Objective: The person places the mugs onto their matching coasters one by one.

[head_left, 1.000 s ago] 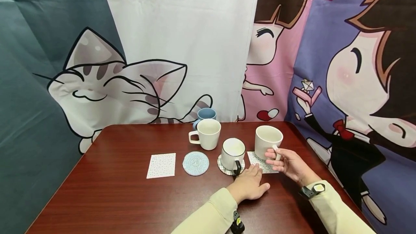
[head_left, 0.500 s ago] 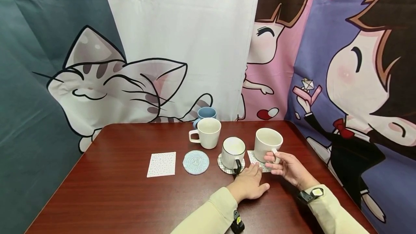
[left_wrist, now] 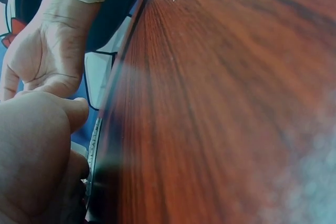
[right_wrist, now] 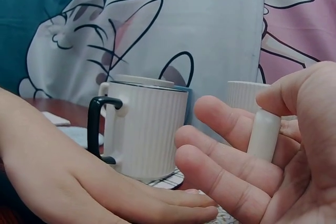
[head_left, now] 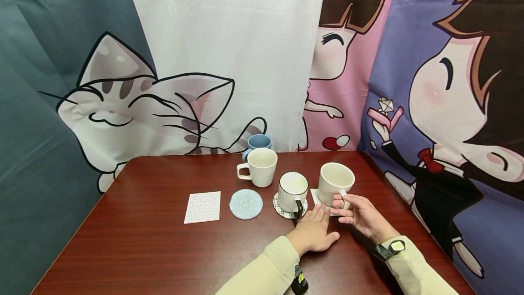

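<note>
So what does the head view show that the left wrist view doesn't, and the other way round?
Head only: the blue mug, the cat drawing, and the right grip pinching the handle of the rightmost mug.
Left wrist only: creases across that grip's inner wrist.
Both: the right grip, the left grip and the tabletop.

white ribbed mug point(head_left: 333, 185) | upright | handle point(right_wrist: 264, 136) nearside | over speckled coaster point(head_left: 314, 196), contact unclear

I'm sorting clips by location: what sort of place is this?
Probably an indoor tabletop set-up staged for filming: a cartoon-printed curtain hangs behind a wood-grain table set with mugs and coasters.
</note>
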